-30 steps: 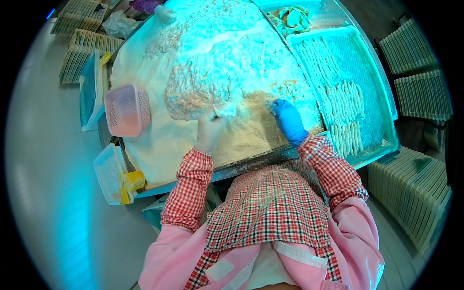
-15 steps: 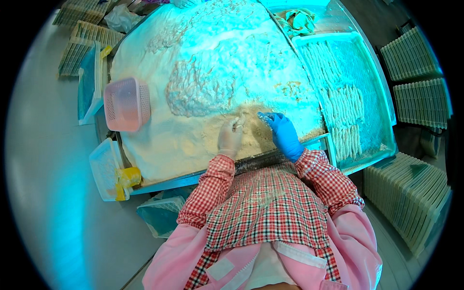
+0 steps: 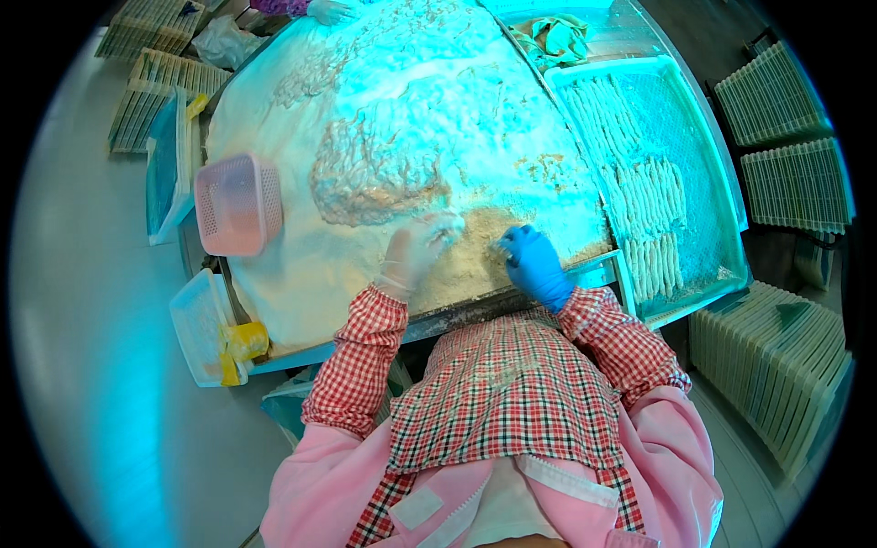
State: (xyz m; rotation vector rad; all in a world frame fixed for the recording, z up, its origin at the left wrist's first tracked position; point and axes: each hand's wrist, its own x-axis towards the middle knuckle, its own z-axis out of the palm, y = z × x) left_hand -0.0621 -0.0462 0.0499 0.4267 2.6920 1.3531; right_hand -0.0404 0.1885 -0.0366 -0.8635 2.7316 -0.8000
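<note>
My left hand [image 3: 413,254], in a thin whitish glove, reaches to the near edge of a lumpy, wet-looking pale mass [image 3: 365,178] on the floured table [image 3: 306,306]. Its fingers are smeared by motion, so whether they hold anything is unclear. To the right, my right hand [image 3: 537,267] wears a blue glove and is closed, knuckles up, just over the flour near the table's front edge. A whitish bit shows at its fingertips, too small to name. Long pale floury strips [image 3: 650,196] lie in rows in a tray [image 3: 717,173] at the right.
At the table's left edge stands a pink perforated basket [image 3: 239,205]. Below it is a white plastic tub [image 3: 196,315] with yellow tape. A crumpled cloth [image 3: 559,38] lies at the back right. Stacked trays [image 3: 767,365] stand at the right. Another person's gloved hand [image 3: 331,11] shows at the far edge.
My left hand has moved left and away from the right hand, toward the lumpy mass. My right hand has drawn slightly nearer to me, its fingers curled in more.
</note>
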